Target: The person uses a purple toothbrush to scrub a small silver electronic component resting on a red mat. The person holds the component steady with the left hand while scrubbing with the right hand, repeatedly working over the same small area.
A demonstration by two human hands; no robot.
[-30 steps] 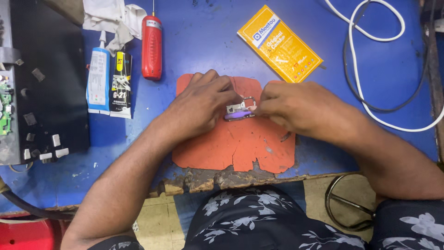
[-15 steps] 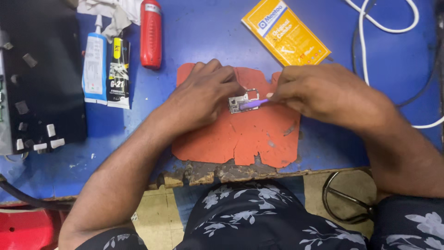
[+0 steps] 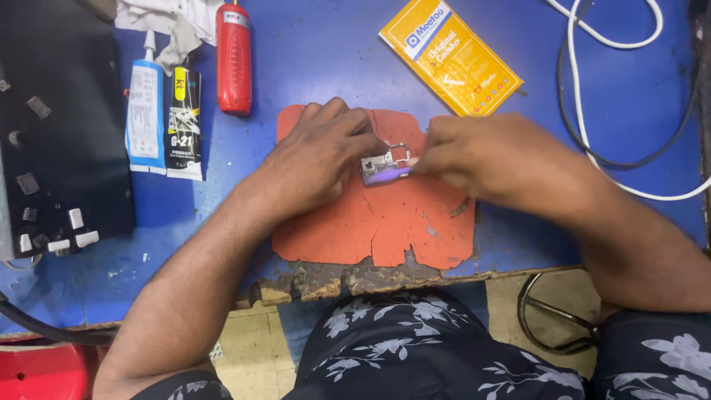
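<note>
Right now the person's left hand (image 3: 322,159) rests on an orange mat (image 3: 378,222) spread over the blue table (image 3: 311,59), its fingers curled in to pinch a small metal part (image 3: 385,164) with a purplish edge. That part sits near the upper middle of the mat, caught between the two hands. The right hand (image 3: 481,155) comes in from the other side, fingers drawn close together and touching the part's right end; it is blurred, so I cannot tell whether it holds a tool. The mat's near edge is ragged, and the table's front edge below it is chipped and worn. Off to the left lie a white glue tube (image 3: 144,107) and a black glue tube (image 3: 184,122) side by side, with a red cylindrical tool (image 3: 234,59) just beyond them. A yellow packet (image 3: 449,52) lies above the right hand, well apart from it, and a white cable (image 3: 585,111) loops across the far right of the table.
</note>
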